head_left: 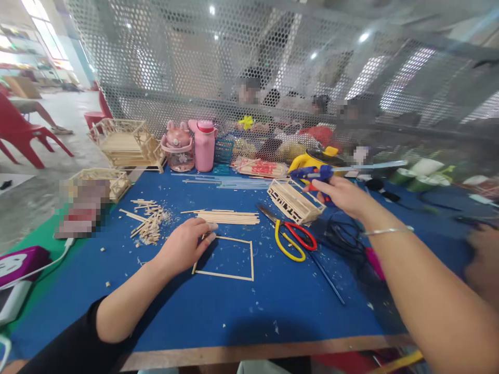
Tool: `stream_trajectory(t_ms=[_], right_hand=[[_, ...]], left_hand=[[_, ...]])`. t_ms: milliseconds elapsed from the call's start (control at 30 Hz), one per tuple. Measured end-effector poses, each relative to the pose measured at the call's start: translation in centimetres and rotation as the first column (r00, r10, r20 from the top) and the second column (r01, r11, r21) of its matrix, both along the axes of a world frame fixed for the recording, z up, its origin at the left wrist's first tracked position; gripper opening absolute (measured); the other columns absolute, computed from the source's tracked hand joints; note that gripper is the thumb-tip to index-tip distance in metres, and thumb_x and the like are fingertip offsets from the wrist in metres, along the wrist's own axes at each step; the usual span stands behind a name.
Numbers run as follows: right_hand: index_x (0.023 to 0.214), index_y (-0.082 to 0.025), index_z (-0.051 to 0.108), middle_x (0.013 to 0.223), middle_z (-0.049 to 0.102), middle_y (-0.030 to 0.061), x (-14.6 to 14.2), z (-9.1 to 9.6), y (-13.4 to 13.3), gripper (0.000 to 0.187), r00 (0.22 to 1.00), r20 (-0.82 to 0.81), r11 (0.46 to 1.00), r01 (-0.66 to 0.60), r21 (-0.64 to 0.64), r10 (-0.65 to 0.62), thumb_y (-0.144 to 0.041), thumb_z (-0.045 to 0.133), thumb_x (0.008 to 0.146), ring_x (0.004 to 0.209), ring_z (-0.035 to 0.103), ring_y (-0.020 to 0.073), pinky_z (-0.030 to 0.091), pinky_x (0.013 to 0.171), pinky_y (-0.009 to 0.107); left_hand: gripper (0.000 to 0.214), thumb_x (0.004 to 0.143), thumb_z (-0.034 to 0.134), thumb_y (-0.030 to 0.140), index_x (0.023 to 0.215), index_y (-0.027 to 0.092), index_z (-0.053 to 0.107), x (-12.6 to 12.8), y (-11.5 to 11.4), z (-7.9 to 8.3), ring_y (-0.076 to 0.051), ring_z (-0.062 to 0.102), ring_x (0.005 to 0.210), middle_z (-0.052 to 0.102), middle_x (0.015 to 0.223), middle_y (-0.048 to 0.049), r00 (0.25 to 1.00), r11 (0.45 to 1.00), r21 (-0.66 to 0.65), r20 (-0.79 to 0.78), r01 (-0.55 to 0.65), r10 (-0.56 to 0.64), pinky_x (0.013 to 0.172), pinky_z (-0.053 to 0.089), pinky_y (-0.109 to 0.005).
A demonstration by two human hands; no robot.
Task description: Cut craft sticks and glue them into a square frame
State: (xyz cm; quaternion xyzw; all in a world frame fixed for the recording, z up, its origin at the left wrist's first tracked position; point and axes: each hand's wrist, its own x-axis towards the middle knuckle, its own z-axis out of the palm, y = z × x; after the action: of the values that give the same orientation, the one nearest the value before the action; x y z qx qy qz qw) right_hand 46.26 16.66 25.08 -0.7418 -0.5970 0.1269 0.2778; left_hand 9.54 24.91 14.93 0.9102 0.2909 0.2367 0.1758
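My right hand (339, 193) is wrapped round a blue hot glue gun (310, 172), held above the table's right side. A long clear glue stick (374, 165) juts from the gun's back. My left hand (187, 243) is closed at the upper left corner of a rectangular frame of thin wooden sticks (252, 259), lying flat; its fingertips hide that corner. Just beyond lies a row of loose wooden sticks (230, 217). Scissors (290, 249) with red and yellow handles rest right of the frame. Under the glue gun stands a small stick-built model (294, 201).
Cut stick pieces (150, 223) lie in a pile at left. Clear glue sticks (230, 182), a pink flask (205, 148) and a larger wooden model (127, 143) stand or lie at the back. A perforated metal screen (195, 67) rises behind. A dark cable (345, 234) coils at right.
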Motion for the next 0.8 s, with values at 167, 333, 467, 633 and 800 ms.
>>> stream_trajectory(t_ms=[167,333,467,633,800], right_hand=[[0.078,-0.019,0.064,0.058,0.058,0.0008,-6.4,-0.6,-4.5,0.041,0.991,0.070,0.963,-0.095,-0.254,0.116,-0.056,0.046,0.080,0.054,0.051,0.0163,0.041,0.053,0.028],[0.090,-0.020,0.065,0.074,0.064,0.0038,-9.5,-2.3,-6.4,0.042,0.979,0.114,0.951,-0.130,-0.281,0.168,-0.053,0.039,0.085,0.062,0.056,0.0174,0.043,0.059,0.028],[0.088,-0.019,0.064,0.074,0.065,0.0037,-10.0,-2.8,-6.2,0.044,0.979,0.100,0.944,-0.139,-0.300,0.176,-0.054,0.037,0.086,0.064,0.058,0.0172,0.044,0.066,0.029],[0.082,-0.018,0.061,0.082,0.066,0.0044,-10.7,-2.9,-5.7,0.041,0.978,0.043,0.927,-0.180,-0.329,0.205,-0.051,0.037,0.088,0.070,0.060,0.0168,0.044,0.069,0.028],[0.080,-0.018,0.059,0.082,0.065,0.0044,-11.0,-2.9,-5.5,0.039,0.977,0.037,0.920,-0.185,-0.345,0.211,-0.050,0.037,0.088,0.072,0.059,0.0167,0.044,0.068,0.027]], left_hand=[[0.030,0.087,0.044,0.032,0.106,0.021,0.065,-0.2,0.0,-0.3,-0.019,0.058,0.096,0.064,0.102,-0.0067,1.000,1.000,0.018,-0.020,0.012,-0.012,0.086,0.047,-0.033],[0.027,0.087,0.045,0.028,0.102,0.018,0.066,0.5,0.2,-0.4,-0.018,0.057,0.091,0.065,0.095,-0.0072,0.998,0.996,0.068,-0.029,0.059,-0.058,0.083,0.046,-0.031],[0.025,0.087,0.047,0.027,0.095,0.019,0.068,2.5,0.2,0.3,-0.020,0.058,0.087,0.065,0.087,-0.0068,0.985,0.986,0.133,-0.150,0.105,-0.084,0.079,0.044,-0.033],[0.022,0.086,0.048,0.028,0.088,0.022,0.070,4.1,0.0,0.6,-0.022,0.057,0.085,0.064,0.081,-0.0053,0.962,0.980,0.168,-0.267,0.107,-0.059,0.079,0.040,-0.036],[0.023,0.085,0.048,0.025,0.077,0.022,0.070,4.4,-0.1,0.3,-0.021,0.057,0.084,0.064,0.079,-0.0048,0.950,0.979,0.173,-0.307,0.106,-0.049,0.080,0.035,-0.036]])
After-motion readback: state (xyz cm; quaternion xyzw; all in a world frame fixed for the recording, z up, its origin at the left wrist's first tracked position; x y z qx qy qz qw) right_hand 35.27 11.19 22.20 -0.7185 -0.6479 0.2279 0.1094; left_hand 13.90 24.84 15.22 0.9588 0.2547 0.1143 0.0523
